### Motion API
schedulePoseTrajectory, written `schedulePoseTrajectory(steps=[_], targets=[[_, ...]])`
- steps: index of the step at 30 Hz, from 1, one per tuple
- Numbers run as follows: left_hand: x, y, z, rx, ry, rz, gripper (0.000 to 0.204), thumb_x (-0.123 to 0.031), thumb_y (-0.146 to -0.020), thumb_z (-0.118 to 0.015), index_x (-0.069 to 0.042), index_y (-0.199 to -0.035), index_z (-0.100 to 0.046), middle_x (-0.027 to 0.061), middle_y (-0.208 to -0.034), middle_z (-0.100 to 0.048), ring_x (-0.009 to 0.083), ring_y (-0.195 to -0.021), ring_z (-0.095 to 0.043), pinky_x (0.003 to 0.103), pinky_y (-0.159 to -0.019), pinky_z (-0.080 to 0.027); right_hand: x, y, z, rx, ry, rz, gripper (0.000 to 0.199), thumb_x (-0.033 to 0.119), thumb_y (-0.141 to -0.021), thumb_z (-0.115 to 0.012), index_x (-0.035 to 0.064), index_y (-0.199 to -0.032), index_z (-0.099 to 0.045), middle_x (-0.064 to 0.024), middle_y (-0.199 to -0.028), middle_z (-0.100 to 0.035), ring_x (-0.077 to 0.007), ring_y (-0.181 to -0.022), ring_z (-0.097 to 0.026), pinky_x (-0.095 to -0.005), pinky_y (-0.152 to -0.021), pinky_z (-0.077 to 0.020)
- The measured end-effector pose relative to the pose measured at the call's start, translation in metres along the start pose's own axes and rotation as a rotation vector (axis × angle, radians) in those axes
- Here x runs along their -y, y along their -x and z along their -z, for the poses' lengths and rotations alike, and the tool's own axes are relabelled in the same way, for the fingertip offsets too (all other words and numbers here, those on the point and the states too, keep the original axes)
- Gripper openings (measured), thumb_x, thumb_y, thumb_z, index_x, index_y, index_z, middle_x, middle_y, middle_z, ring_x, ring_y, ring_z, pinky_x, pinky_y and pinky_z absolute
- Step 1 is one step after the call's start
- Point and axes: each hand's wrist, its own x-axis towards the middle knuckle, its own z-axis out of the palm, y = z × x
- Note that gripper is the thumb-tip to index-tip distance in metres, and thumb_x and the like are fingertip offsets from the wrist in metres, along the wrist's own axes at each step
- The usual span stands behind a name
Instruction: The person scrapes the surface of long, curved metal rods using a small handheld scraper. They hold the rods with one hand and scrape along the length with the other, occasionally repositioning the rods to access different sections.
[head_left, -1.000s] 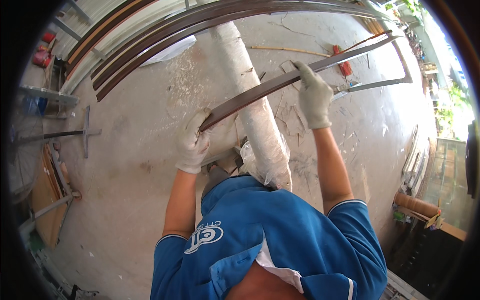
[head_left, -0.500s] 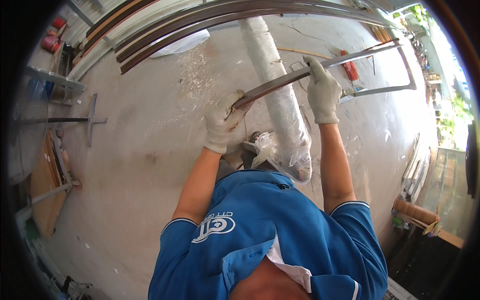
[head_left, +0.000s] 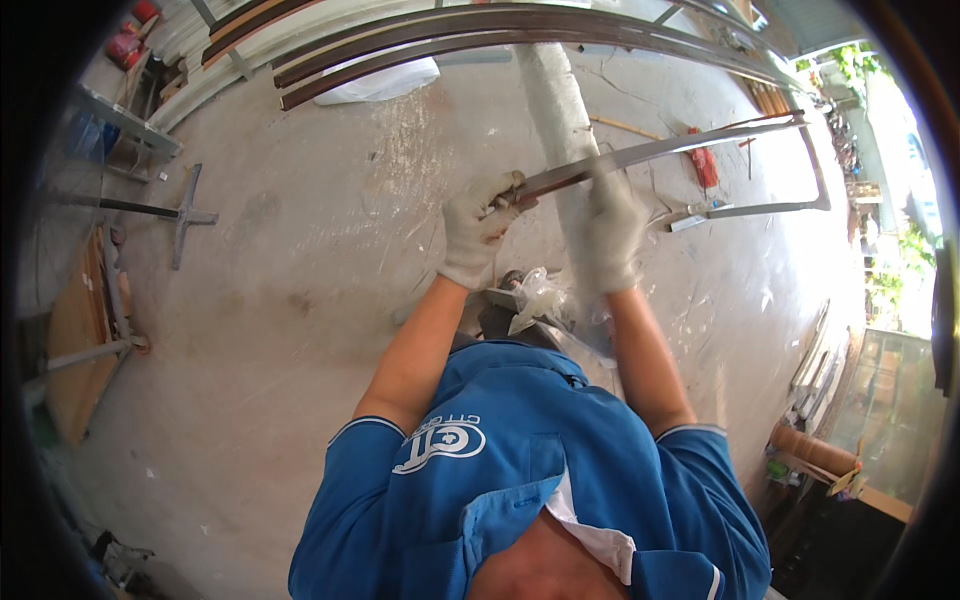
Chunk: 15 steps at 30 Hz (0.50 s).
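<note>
Metal frame (head_left: 700,145): near bar gripped by gloved left hand (head_left: 478,228) and right hand (head_left: 612,232), above concrete floor (head_left: 300,300).

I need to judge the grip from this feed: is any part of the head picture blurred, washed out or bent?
Head view: the right white-gloved hand is motion-smeared on the long brown metal bar; the left white-gloved hand is sharper; daylight washes out the right rim; fisheye bows the stacked dark metal rails.

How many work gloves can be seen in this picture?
2. The left glove grips the near end of the metal bar; the right glove, blurred, holds the same bar further along. None other shows.
</note>
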Motion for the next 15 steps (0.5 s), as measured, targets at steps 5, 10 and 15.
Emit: schedulePoseTrajectory(steps=[5,10,15], targets=[[0.006,-0.001,-0.001,-0.039,0.267,0.119,0.038,0.015,-0.084,-0.067,0.008,-0.121,-0.067,0.0087,-0.104,-0.069,0.0134,-0.083,-0.065,0.031,-0.089,-0.062,0.018,0.019,0.007,-0.016,-0.258,0.229,0.044,0.002,-0.088,-0.061,0.019,-0.128,-0.068,-0.011,-0.08,-0.067,-0.0289,-0.071,-0.067,-0.0408,-0.066,-0.0527],[0.004,0.0,0.001,-0.031,-0.013,0.044,0.038,0.014,-0.083,-0.066,0.008,-0.121,-0.067,0.0102,-0.106,-0.07,0.0142,-0.084,-0.068,0.03,-0.086,-0.061,0.014,0.006,-0.008,-0.115,-0.178,0.284,0.046,0.001,-0.09,-0.061,0.0167,-0.133,-0.066,-0.0087,-0.095,-0.07,-0.0236,-0.08,-0.069,-0.0319,-0.072,-0.0555],[-0.002,0.001,-0.003,-0.104,0.128,0.149,0.033,0.008,-0.084,-0.069,0.007,-0.116,-0.069,0.0128,-0.105,-0.073,0.0192,-0.093,-0.072,0.032,-0.085,-0.061,0.0,0.017,-0.016,-0.09,-0.544,0.167,0.03,0.009,-0.1,-0.06,0.0136,-0.128,-0.069,-0.0062,-0.086,-0.068,-0.0121,-0.074,-0.064,-0.028,-0.067,-0.0525]])
